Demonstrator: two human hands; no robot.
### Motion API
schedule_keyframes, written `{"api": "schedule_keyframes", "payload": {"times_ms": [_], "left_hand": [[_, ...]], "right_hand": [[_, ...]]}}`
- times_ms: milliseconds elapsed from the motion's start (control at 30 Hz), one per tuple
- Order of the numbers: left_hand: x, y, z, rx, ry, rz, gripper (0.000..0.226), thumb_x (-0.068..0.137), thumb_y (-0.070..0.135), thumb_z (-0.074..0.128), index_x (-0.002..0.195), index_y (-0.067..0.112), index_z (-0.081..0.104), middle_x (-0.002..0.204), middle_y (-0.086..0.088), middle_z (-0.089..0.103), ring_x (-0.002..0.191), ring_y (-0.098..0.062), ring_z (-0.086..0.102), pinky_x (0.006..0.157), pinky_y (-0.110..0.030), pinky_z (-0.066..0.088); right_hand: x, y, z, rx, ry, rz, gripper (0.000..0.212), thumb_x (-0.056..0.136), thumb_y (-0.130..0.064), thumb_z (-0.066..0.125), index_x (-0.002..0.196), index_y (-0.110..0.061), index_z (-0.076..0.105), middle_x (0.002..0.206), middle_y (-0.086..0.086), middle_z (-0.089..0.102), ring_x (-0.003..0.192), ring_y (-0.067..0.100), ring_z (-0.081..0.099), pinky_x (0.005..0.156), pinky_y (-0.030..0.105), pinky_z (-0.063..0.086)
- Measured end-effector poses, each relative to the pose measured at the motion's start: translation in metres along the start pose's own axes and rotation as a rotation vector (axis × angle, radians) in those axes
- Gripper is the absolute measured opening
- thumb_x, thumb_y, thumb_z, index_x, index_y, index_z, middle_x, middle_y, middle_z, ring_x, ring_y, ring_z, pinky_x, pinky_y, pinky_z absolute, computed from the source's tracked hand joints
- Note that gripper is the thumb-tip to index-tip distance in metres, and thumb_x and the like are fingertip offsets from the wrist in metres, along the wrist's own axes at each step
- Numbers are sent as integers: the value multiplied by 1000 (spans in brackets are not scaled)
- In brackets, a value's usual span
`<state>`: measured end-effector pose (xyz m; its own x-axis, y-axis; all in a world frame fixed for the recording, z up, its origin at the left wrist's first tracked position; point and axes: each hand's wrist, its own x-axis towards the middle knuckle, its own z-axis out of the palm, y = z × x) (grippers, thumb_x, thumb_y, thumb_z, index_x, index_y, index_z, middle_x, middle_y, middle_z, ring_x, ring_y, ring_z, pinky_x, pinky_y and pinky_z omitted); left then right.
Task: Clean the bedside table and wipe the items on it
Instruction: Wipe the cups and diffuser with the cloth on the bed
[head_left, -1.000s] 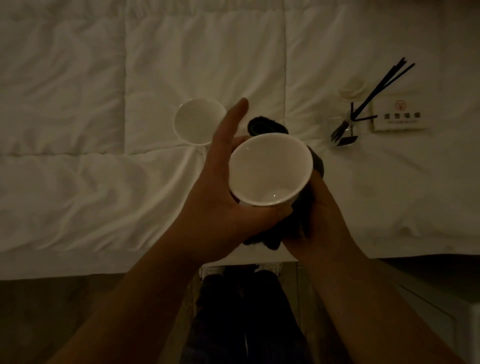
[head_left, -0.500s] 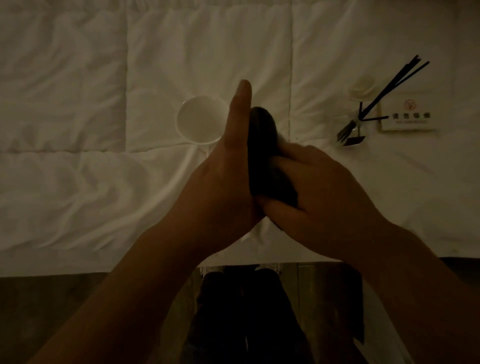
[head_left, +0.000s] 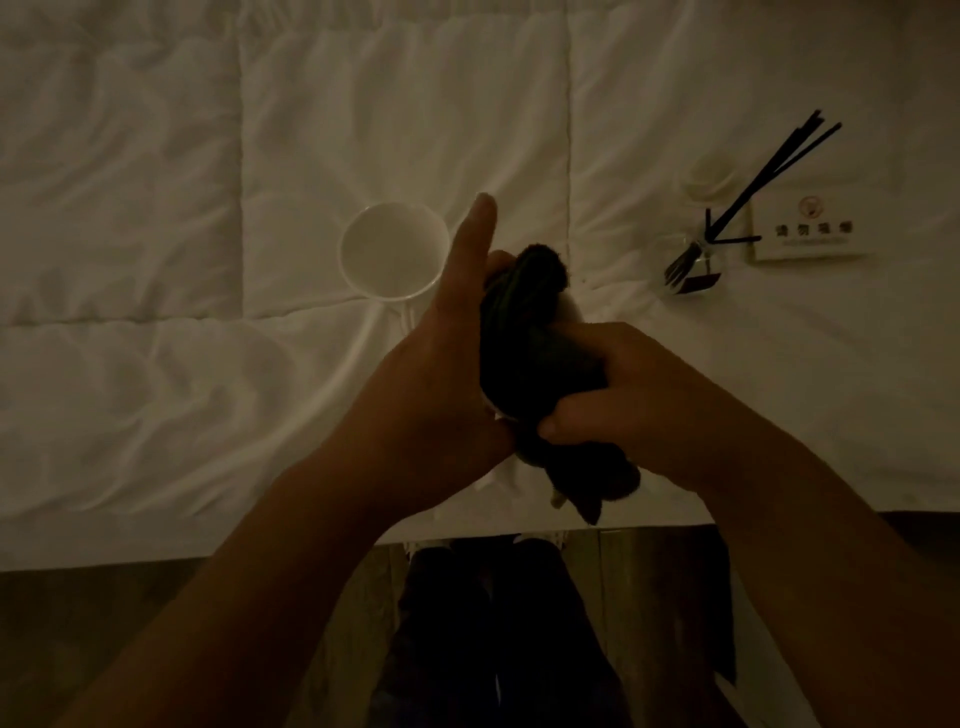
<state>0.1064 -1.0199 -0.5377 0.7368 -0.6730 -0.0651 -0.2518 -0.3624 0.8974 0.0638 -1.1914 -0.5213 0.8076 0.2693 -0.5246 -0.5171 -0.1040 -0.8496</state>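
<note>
While wrapped in a dark cloth (head_left: 540, 358) (cup barely visible) — both hands, left hand (head_left: 431, 374) and right hand (head_left: 623, 395), gripping it.

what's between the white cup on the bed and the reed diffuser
In the head view, the left hand and the dark cloth it holds with the right hand lie between the cup and the diffuser.

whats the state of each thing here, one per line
dark cloth: bunched between both hands, pressed around a cup that is almost wholly hidden
left hand: cradles the wrapped cup, thumb straight up
right hand: grips the cloth
white mug: on the bed, mouth facing the camera, empty
reed diffuser: lying on the bed, sticks in
small sign card: lying on the bed
</note>
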Motion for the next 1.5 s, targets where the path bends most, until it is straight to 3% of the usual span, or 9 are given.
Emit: {"api": "schedule_keyframes", "payload": {"times_ms": [333,533,700,900,1000,1167,1267,1367,1500], "left_hand": [[28,2,24,87,217,-84,105,74,36,81,148,30,7,143,-5,39,129,-16,42,105,-45,40],[57,-10,38,269,187,-133,104,72,32,79,150,28,10,145,-9,31,127,-16,36,96,-35,32],[61,-15,57,377,106,-338,102,79,25,75,151,28,5,158,-14,10,145,-30,12,115,-48,20],[42,10,78,388,333,116,57,86,27,61,136,13,39,137,-5,42,122,-17,43,103,-25,35],[47,22,109,163,144,-115,52,88,28,60,135,20,40,127,4,49,105,-1,46,88,-13,40],[92,15,150,120,106,-372,78,89,29,64,150,9,18,153,-8,26,140,-20,24,114,-25,14],[129,18,158,2,219,-387,68,86,22,68,142,6,33,131,3,44,108,3,46,91,3,23],[148,15,155,-45,210,-433,28,89,18,66,115,12,57,96,12,56,69,16,55,63,2,38],[145,27,143,-221,245,-377,20,89,15,67,107,10,62,94,8,64,74,15,61,66,-4,48]], "right_hand": [[-36,31,-4,1141,363,-194,48,59,-7,53,99,-20,76,102,7,73,93,26,70,73,38,58],[-49,39,-8,1239,546,-184,42,73,-14,43,96,-23,77,104,5,73,94,25,70,72,39,59],[-58,47,-7,1265,573,-187,38,79,-24,46,103,-23,75,109,6,72,98,26,69,71,42,59],[-72,60,-21,1271,703,-257,40,71,-26,62,110,-24,71,116,7,69,106,29,66,78,44,58],[-81,64,-36,1246,790,-254,33,71,-26,61,101,-27,75,112,5,71,103,28,67,74,42,58],[-93,72,-59,1230,809,-289,37,70,-29,61,105,-25,74,117,7,69,109,30,64,80,45,56],[-101,77,-70,1200,808,-259,53,76,-27,57,128,-20,60,124,11,64,112,32,63,82,49,56],[-107,82,-77,1189,841,-235,64,72,-28,61,135,-18,50,127,11,62,112,33,62,80,48,56],[-106,84,-88,1143,839,-322,58,72,-20,66,128,-24,54,132,7,59,114,30,61,81,45,55]]}}
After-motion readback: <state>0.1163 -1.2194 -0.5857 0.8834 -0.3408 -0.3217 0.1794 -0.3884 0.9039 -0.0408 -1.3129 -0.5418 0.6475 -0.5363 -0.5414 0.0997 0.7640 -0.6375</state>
